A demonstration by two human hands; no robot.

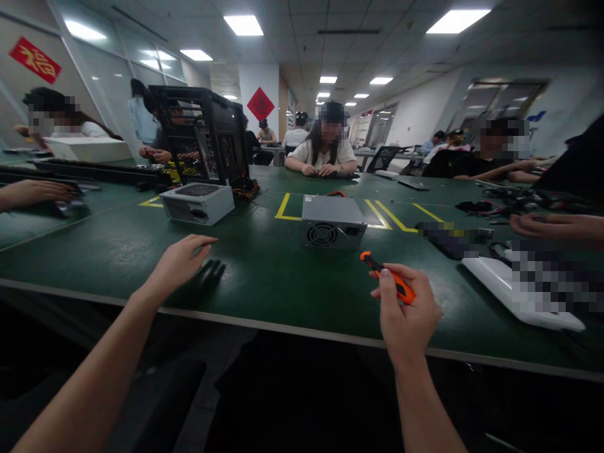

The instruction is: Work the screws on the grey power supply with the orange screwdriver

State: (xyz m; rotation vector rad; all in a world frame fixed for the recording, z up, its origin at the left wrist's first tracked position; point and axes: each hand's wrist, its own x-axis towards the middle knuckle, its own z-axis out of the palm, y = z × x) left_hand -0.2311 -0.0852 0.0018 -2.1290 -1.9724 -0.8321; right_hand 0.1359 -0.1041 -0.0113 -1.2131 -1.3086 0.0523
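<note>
My right hand [409, 314] is closed around the orange and black handle of a screwdriver [370, 260]. Its thin shaft points up and left, with the tip in front of a grey power supply unit [334, 214]; whether they touch I cannot tell. That unit sits on the green table, its round fan grille and socket facing me. Over the table at left, my left hand [178, 265] is open and holds nothing, fingers stretched toward the right. Beyond it lies a second power supply unit [198, 202] with a mesh top.
A black computer case [201, 135] stands behind the second unit. Yellow tape lines [287, 207] mark the table. At right are a white device [514, 292], a partly blurred dark object [443, 239] and tangled cables [528, 201]. Co-workers sit around, with others' hands at both sides.
</note>
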